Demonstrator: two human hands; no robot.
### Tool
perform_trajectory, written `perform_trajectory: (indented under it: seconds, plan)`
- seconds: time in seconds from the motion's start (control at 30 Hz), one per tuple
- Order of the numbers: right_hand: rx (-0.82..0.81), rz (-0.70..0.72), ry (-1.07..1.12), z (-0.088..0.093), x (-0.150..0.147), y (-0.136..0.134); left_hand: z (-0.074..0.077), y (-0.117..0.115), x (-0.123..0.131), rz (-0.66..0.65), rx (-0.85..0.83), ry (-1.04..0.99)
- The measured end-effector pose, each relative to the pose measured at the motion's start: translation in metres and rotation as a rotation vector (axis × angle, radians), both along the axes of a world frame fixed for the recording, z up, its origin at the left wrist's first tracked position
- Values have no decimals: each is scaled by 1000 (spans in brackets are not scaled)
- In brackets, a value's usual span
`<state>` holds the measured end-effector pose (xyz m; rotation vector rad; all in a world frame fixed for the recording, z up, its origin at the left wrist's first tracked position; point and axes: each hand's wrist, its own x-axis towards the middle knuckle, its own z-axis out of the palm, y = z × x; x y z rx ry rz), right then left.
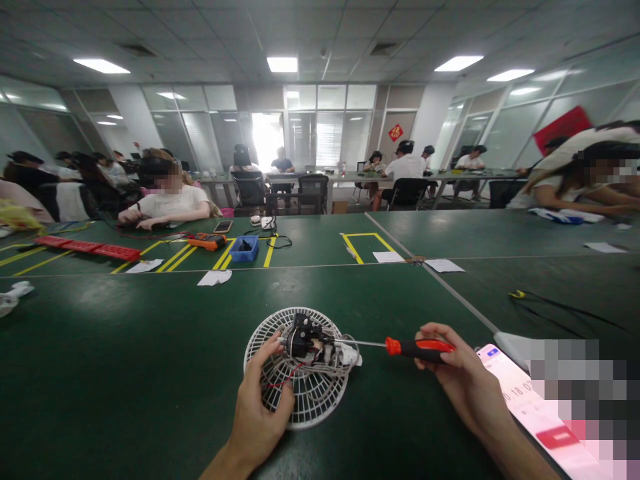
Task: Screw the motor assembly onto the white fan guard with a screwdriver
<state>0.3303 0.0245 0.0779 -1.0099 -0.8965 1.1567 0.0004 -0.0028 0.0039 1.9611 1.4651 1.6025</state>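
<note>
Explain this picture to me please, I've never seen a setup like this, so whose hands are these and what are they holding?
There's no machine here: these are a person's own bare hands, seen by one camera worn on the head, looking forward and down. On the flat green tabletop lies a round white plastic grille, with a black motor-like assembly over it. The left hand has its fingertips at the assembly's near-left side. The right hand holds a red-and-black-handled metal screwdriver, pointing at the assembly; I can't tell exactly where its tip meets. Farther back sits a small blue plastic box.
</note>
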Motion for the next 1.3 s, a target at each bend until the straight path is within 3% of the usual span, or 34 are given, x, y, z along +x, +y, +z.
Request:
perform_trajectory:
  seconds: [0.1, 0.27, 0.4, 0.87, 1.07, 1.3]
  plan:
    - [-13, -20, -30, 0, 0, 2, -1, 0, 0, -5, -1, -2]
    - [-235, -72, -256, -6, 4, 9, -3, 0, -1, 4, 4, 1]
    - [-213, -67, -314, -6, 3, 9, -4, 0, -2, 6, -9, 4]
    - [19, -10, -48, -3, 2, 1, -2, 0, -1, 18, -14, 8]
    - [-12, -43, 29, 7, -5, -1, 0, 0, -1, 21, -6, 13]
    - [-58, -62, 84, 7, -6, -1, 0, 0, -1, 19, -7, 21]
